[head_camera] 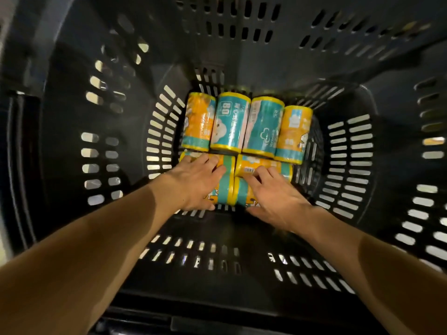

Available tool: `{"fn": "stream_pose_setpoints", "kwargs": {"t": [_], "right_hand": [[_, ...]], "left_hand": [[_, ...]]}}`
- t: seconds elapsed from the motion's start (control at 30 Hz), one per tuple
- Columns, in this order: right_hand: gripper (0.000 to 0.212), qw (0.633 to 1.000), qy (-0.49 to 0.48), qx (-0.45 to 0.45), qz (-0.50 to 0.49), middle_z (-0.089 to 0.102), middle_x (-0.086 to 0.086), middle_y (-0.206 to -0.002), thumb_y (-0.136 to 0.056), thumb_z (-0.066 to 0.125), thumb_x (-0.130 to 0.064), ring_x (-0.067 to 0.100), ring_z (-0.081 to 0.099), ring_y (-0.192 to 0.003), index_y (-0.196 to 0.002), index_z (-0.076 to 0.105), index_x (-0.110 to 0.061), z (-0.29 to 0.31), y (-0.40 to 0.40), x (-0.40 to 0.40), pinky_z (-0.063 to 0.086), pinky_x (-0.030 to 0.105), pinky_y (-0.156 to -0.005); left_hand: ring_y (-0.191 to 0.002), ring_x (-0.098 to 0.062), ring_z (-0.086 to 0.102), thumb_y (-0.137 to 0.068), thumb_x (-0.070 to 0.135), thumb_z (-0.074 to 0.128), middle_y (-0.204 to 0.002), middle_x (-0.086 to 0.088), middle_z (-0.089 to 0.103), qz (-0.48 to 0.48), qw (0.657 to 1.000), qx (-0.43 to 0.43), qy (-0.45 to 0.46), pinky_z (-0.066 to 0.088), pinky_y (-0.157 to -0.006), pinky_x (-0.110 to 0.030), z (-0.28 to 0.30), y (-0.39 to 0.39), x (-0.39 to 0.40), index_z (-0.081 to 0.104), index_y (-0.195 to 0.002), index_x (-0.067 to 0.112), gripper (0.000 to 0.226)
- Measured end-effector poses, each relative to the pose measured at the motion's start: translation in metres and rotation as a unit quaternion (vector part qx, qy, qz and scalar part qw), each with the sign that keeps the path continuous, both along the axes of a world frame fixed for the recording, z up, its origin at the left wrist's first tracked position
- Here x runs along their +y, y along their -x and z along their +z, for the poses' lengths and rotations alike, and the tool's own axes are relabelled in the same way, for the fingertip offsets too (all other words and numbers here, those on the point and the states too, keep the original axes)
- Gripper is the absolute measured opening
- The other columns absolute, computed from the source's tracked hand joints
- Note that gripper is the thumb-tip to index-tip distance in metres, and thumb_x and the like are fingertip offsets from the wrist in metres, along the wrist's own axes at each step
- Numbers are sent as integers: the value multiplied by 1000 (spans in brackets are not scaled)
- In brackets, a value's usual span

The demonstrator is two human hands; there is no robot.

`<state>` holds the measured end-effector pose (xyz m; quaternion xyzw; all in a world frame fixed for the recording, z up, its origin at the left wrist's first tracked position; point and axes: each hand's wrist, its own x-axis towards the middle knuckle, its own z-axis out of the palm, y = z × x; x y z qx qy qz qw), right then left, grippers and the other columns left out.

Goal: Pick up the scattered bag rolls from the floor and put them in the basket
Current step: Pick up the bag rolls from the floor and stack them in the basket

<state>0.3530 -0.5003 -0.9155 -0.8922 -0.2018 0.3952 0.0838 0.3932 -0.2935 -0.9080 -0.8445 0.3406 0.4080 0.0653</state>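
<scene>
Black slotted basket (pixel 348 151), both arms reaching in. Four bag rolls (pixel 227 122) side by side on far part of bottom, more w/ hands nearer. Left hand (pixel 193 182) grips one roll; right hand (pixel 273 199) fingers curled over another.

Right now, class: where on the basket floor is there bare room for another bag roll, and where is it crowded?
Bare floor shows in the strip between the near rolls and the basket's near wall. The far half is crowded: four bag rolls lie side by side, more pack in front, under the left hand and right hand.
</scene>
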Motion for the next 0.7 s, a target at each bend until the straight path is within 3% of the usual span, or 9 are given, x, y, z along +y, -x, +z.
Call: {"fn": "stream_pose_setpoints", "kwargs": {"t": [0.2,0.33,0.47,0.6,0.7], "right_hand": [[80,1000,11,18,1,38,8,-141,-94,60,-51,28,36,-130,-157,22,-21,9,-3,0,34,42,-111],[72,999,14,28,-26,42,6,-137,-95,59,-48,27,39,-129,-156,26,-26,24,-4,-2,38,43,-110],[64,998,18,36,-49,44,5,-137,-96,57,-44,26,41,-130,-153,31,-27,39,-7,-5,39,44,-111],[56,996,9,38,-76,43,5,-140,-98,54,-41,26,40,-133,-149,37,-27,58,-12,-9,38,43,-112],[52,996,1,30,-88,43,2,-143,-99,53,-41,24,40,-135,-148,39,-28,81,-17,-10,38,42,-112]], "left_hand": [[-129,-26,36,-86,66,55,-138,-5,37,23,1000,16,3,39,-105,-51,10,6,3,27,-147,20,81],[-127,-26,41,-93,36,61,-138,-7,41,35,999,10,-6,43,-102,-46,16,7,3,32,-145,19,62],[-133,-30,39,-86,7,71,-142,-11,41,24,998,6,-53,47,-100,-44,19,5,2,28,-148,17,75],[-138,-32,34,-82,-2,71,-147,-12,38,54,996,35,-64,45,-107,-47,27,5,-5,26,-151,15,83],[-133,-29,43,-87,9,70,-141,-9,44,86,994,37,-54,45,-106,-45,53,-3,-5,33,-147,18,71]]}}
